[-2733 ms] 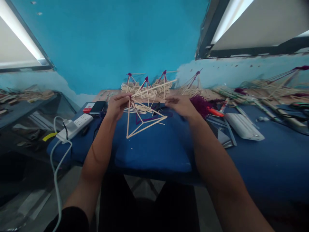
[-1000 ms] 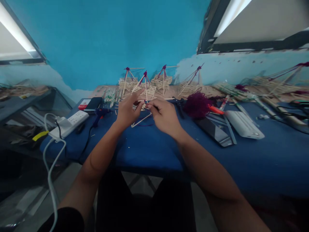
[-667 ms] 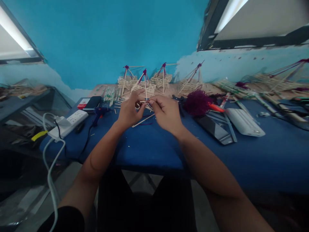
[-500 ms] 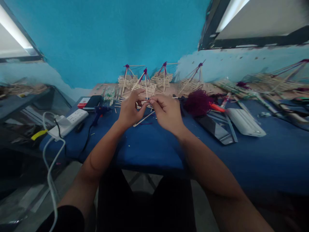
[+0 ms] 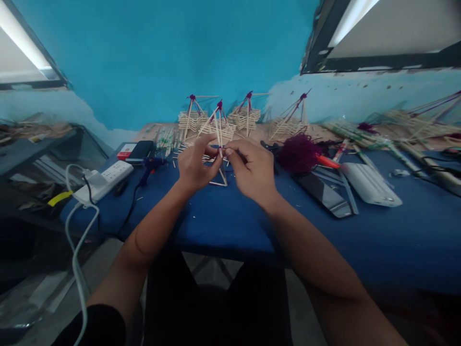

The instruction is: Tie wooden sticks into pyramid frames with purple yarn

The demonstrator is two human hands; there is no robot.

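My left hand (image 5: pixel 197 163) pinches a small frame of thin wooden sticks (image 5: pixel 224 174) between thumb and forefinger. The sticks cross at its fingertips, and a bit of purple yarn shows at that joint. Close against it on the right, my right hand (image 5: pixel 251 169) is closed in a pinch at the same joint, apparently on the yarn; its fingertips hide most of the strand. Behind the hands stands a stick model (image 5: pixel 217 126) with a layered base and a peak bound in purple yarn. Loose sticks lie partly hidden behind my left hand.
Several similar models, one a stick model (image 5: pixel 246 117), line the wall. Left are a glue gun (image 5: pixel 148 166), a power strip (image 5: pixel 104 181) and a black box (image 5: pixel 140 151). Right are a purple yarn heap (image 5: pixel 298 153), a phone (image 5: pixel 324 194) and a white power bank (image 5: pixel 370 185).
The stick frame has turned between my fingers: its lower sticks now point down toward the table rather than slanting to the lower left. Both hands stay together at the joint.
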